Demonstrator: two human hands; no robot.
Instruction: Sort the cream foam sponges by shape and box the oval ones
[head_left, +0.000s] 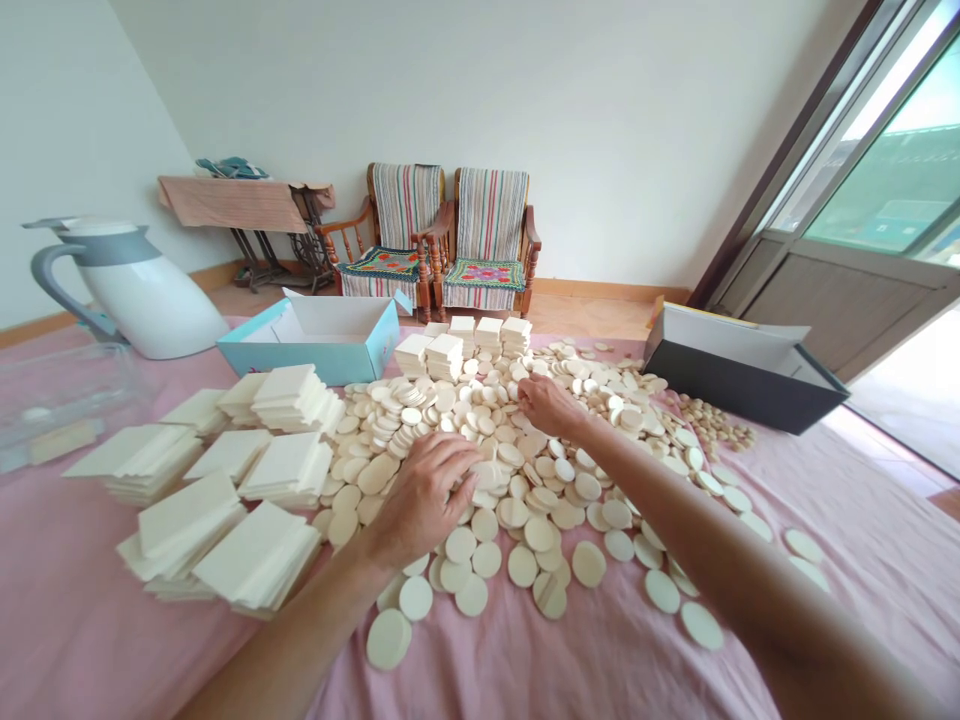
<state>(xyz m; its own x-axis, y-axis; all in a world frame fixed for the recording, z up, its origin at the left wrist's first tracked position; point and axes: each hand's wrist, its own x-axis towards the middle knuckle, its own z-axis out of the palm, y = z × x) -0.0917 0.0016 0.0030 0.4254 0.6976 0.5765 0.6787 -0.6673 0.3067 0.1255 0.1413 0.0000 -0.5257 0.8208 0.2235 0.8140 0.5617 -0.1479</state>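
Pale, thin wooden discs (517, 487) lie in a broad, loose heap across the middle of a worktop (585, 670) spread with rumpled pink cloth, thinning to single pieces toward the near edge. The person's left hand (431, 485) rests palm down on the heap, fingers close together and bent, the thumb a little apart; I cannot tell whether a disc is caught beneath. The right hand (551, 405) reaches farther, toward the far edge, its fingers curled together among the discs; their tips are hidden from me, so I cannot say whether they pinch one.

Left of the heap stand uneven stacks of cream-coloured square tiles (289, 465), with a smaller group of cream square stacks (446, 355) near the far edge. An open light-blue cardboard box (300, 350) sits behind the left stacks. At the far left corner a white jug with a grey handle (146, 295) stands behind a clear plastic container (67, 400). By the far right corner is an open black box with a white inside (735, 375), small round beige pieces (712, 422) scattered just beside it. Two wooden armchairs with striped covers (491, 220) stand against the wall beyond.
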